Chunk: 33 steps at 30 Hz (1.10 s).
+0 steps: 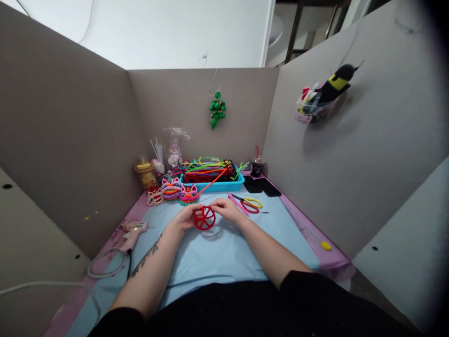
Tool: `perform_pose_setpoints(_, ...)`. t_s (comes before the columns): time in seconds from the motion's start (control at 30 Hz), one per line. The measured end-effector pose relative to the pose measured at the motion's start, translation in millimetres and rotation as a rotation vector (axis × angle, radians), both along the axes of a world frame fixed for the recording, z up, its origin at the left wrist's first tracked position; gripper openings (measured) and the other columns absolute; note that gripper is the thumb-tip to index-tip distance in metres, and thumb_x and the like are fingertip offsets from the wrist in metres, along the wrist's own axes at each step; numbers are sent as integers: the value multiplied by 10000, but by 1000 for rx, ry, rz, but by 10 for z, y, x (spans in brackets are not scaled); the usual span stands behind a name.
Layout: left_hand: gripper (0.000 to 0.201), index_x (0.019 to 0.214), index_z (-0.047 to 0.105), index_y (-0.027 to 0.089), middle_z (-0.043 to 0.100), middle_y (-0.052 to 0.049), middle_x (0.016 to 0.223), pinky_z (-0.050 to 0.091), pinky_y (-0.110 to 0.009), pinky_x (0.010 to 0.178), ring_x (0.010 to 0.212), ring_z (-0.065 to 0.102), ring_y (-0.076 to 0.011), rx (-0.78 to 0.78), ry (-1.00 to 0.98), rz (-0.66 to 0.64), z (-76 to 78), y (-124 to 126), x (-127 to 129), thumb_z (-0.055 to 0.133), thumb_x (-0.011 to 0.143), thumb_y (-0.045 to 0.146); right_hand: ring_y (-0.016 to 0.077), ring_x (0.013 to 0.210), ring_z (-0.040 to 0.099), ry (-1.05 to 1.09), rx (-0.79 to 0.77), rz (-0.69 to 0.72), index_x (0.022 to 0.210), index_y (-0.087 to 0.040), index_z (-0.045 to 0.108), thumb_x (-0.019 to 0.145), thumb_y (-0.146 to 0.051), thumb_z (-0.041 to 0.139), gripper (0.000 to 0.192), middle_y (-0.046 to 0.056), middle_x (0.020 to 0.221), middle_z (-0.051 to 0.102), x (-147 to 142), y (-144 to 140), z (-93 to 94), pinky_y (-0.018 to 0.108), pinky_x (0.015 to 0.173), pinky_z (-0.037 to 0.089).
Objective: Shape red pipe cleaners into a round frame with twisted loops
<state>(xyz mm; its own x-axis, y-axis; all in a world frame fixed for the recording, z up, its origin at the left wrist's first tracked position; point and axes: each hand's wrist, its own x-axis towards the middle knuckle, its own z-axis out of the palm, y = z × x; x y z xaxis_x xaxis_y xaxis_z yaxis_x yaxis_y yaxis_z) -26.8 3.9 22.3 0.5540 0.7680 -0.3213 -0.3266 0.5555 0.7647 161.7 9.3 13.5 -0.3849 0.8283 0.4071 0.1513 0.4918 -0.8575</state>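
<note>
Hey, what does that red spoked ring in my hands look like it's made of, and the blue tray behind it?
The red spoked ring looks like fuzzy pipe cleaner, probably wire inside: its outline is soft and matte, and it matches the bent coloured stems piled in the tray. The left hand and right hand pinch it. The blue tray looks like smooth moulded plastic, with an even, slightly glossy rim.

The red wheel (205, 218) looked like fuzzy pipe-cleaner stuff, same as the stems piled in the glossy blue plastic tray (224, 186), all sitting on a smooth matt light-blue sheet (217, 252) between dull cardboard-looking walls (63, 140).
</note>
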Motion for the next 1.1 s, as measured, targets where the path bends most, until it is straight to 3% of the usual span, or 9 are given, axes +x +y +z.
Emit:
perform_pose_setpoints(0.1,107,607,514,135,433,38,442,471,-287,569,408,456,-91,2,47,87,5,-4,7,546,706,160,136,637,553,59,-116,22,741,-158,665,715,-374,598,228,14,684,629,-24,11,-17,260,627,422)
perform_pose_setpoints(0.27,53,743,592,137,636,-55,674,484,-304,631,597,596,-154,48,77,171,2,-21,39,585,708,176,104,560,499,126,-225,28,691,-151,642,686,-415,613,265,-11,598,590,-54,-21,3,226,556,385)
perform_pose_setpoints(0.4,61,672,579,137,607,-28,615,453,-258,575,558,563,-129,204,102,217,-14,-34,92,626,675,176,91,532,485,162,-351,3,679,-145,627,659,-410,630,266,-14,589,582,-52,-9,-30,208,521,361)
perform_pose_setpoints(0.53,152,611,551,127,534,18,535,343,-192,460,456,453,-68,385,176,327,-17,-48,145,655,645,234,87,527,466,156,-365,-12,676,-153,609,655,-394,631,243,-26,574,557,-42,27,-77,200,512,341)
perform_pose_setpoints(0.7,172,623,555,132,557,9,570,335,-196,489,497,460,-78,460,253,400,25,-72,183,637,639,282,93,557,494,184,-397,3,693,-150,600,657,-366,634,222,-19,612,571,-55,26,-94,206,534,352)
perform_pose_setpoints(0.93,139,603,543,142,491,35,517,304,-185,463,472,412,-68,526,284,521,25,-32,194,607,640,259,115,603,556,337,-620,114,874,-170,588,590,-258,678,310,-9,686,609,-54,7,-103,246,589,419)
perform_pose_setpoints(1.03,126,666,559,142,540,19,582,347,-187,501,508,463,-75,472,226,483,16,4,162,615,628,248,120,578,554,361,-576,39,881,-166,574,593,-250,657,312,-15,644,598,-56,22,-77,253,580,422)
perform_pose_setpoints(1.1,194,788,577,159,587,6,658,385,-203,542,544,509,-88,434,194,452,24,14,137,615,637,274,120,567,546,364,-439,-54,872,-169,559,614,-259,633,283,-29,613,576,-54,24,-45,253,580,421)
